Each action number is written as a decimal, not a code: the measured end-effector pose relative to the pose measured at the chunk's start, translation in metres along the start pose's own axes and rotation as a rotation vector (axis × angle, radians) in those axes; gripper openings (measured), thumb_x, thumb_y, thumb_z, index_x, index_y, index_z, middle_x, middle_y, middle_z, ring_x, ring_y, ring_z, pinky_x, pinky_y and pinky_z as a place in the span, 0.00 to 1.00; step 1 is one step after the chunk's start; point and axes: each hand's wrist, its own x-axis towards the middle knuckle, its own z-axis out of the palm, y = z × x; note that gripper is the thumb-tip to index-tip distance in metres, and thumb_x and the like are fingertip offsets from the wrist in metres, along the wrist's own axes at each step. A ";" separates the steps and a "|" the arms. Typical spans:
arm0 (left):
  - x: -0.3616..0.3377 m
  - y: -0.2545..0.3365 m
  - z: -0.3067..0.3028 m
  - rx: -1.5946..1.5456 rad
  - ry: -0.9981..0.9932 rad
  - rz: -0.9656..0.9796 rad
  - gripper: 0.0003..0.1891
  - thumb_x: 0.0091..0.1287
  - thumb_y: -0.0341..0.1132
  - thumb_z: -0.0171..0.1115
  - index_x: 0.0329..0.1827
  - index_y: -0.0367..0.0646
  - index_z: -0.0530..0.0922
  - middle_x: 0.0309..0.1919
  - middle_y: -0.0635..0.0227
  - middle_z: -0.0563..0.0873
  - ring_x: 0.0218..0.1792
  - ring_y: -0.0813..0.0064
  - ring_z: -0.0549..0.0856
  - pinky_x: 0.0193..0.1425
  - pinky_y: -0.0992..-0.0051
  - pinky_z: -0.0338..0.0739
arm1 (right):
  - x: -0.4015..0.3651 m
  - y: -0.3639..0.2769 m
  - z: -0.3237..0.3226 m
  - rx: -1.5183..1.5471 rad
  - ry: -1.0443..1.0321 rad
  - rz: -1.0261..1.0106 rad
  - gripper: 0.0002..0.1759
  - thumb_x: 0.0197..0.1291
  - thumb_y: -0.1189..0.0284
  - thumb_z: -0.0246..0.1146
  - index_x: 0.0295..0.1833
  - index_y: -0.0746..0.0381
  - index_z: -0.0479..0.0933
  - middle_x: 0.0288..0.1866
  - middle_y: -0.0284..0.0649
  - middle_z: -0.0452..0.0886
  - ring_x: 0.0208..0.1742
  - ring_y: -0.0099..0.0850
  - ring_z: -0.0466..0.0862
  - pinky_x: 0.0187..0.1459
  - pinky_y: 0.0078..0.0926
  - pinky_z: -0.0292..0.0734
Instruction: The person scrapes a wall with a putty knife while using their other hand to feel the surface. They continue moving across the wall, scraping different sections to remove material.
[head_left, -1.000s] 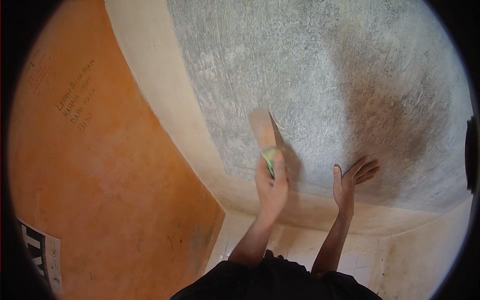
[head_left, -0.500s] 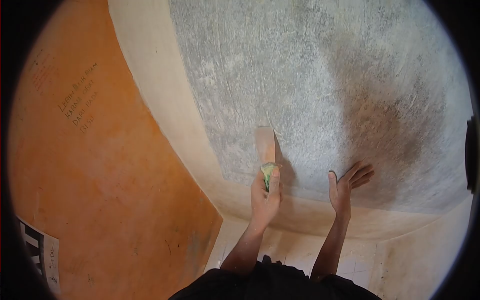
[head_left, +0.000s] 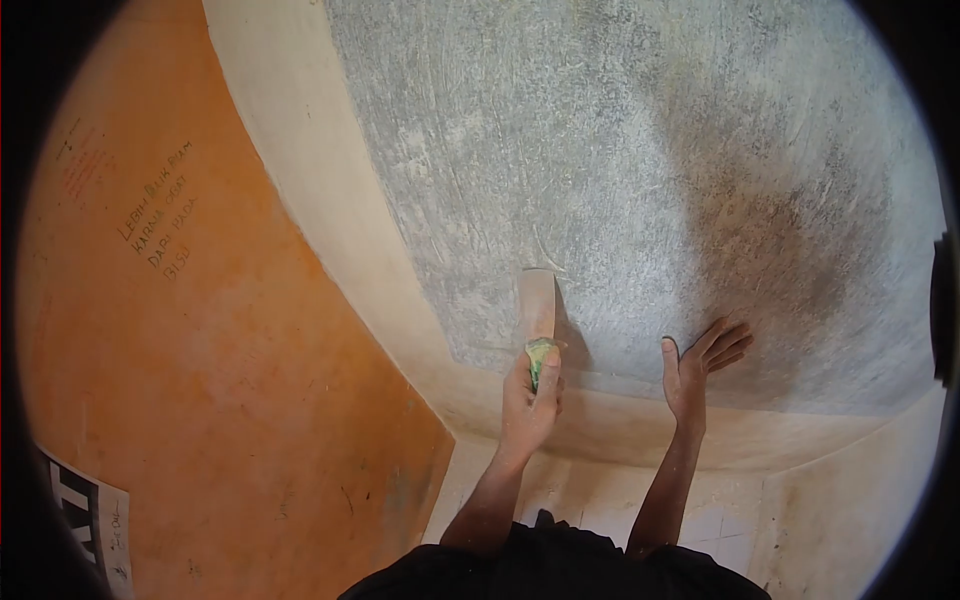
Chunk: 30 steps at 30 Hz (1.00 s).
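Note:
My left hand (head_left: 530, 410) is wrapped round the green and yellow handle of a putty knife (head_left: 538, 302). The knife points up the wall, its broad blade lying against a rough grey patch (head_left: 560, 120) and casting a shadow to the right. Just above the blade's edge, a thin curled strip (head_left: 548, 255) shows on the grey surface. My right hand (head_left: 700, 362) rests with fingers spread near the lower part of that patch, holding nothing.
An orange wall (head_left: 230, 350) with handwriting meets the grey-patched wall at the left. A cream border (head_left: 310, 150) runs round the patch. Pale floor tiles (head_left: 705, 525) show at the bottom, and a black-and-white printed sheet (head_left: 110, 520) hangs lower left.
The putty knife in my left hand has slid slightly down the wall. My right hand has stayed at nearly the same place, and the camera view has shifted a little.

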 end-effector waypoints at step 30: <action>-0.005 0.015 -0.009 0.016 -0.068 -0.094 0.17 0.78 0.45 0.56 0.55 0.40 0.78 0.20 0.82 0.71 0.18 0.91 0.67 0.20 0.84 0.61 | -0.001 -0.002 -0.001 0.026 -0.011 0.021 0.57 0.70 0.53 0.58 0.79 0.69 0.24 0.79 0.65 0.13 0.79 0.63 0.15 0.75 0.61 0.14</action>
